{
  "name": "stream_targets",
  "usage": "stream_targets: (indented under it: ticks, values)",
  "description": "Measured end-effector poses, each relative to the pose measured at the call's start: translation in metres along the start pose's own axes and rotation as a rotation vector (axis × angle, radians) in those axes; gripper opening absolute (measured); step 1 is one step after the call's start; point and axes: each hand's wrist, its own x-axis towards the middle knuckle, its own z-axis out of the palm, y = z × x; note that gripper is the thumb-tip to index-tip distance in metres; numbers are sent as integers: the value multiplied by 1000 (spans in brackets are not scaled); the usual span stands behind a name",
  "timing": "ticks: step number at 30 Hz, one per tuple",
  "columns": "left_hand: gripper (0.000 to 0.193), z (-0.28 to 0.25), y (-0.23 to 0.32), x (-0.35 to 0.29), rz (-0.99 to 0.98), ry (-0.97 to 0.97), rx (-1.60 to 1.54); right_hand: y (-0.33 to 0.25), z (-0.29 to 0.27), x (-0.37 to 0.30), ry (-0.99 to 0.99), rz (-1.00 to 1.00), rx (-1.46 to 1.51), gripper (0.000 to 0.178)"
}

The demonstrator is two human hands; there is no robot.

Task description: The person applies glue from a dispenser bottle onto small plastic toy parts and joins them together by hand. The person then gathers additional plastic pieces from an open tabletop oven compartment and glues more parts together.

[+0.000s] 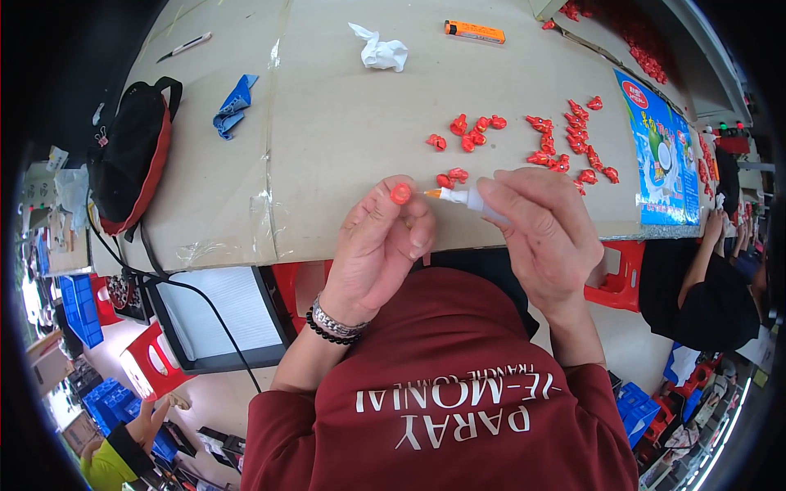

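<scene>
Closely pinched between thumb and index finger of the left hand (372,245) is a small red piece (400,193), just beside the orange tip (433,194) of a white applicator bottle (472,199) that the right hand (547,229) grips in bent fingers. Beyond, glossy red pieces (458,125) lie clustered on the tan tabletop (327,123); farther off rests a crumpled white tissue (382,54).

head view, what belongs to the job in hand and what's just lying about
Job:
small red piece, in the left hand
white orange-tipped bottle, in the right hand
loose red pieces, probably

Lying about, seemingly:
crumpled white tissue
blue cloth
black and red bag
pen-like tool
orange black-ended item
</scene>
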Motion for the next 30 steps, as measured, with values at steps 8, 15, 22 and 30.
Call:
stream_targets:
  ticks: [8, 15, 22, 30]
  values:
    - [23, 0, -5, -1, 28, 19, 6, -2, 5, -1, -11, -105, -86, 38]
    - [23, -4, -7, -1, 35, -17, -15, -2, 5, -1, -23, -121, -98, 40]
    - [25, -2, -7, -1, 26, 0, 1, -2, 4, -1, -33, -110, -111, 41]
    - [25, 0, -6, 0, 25, -9, 28, -1, 3, -2, -34, -107, -137, 41]
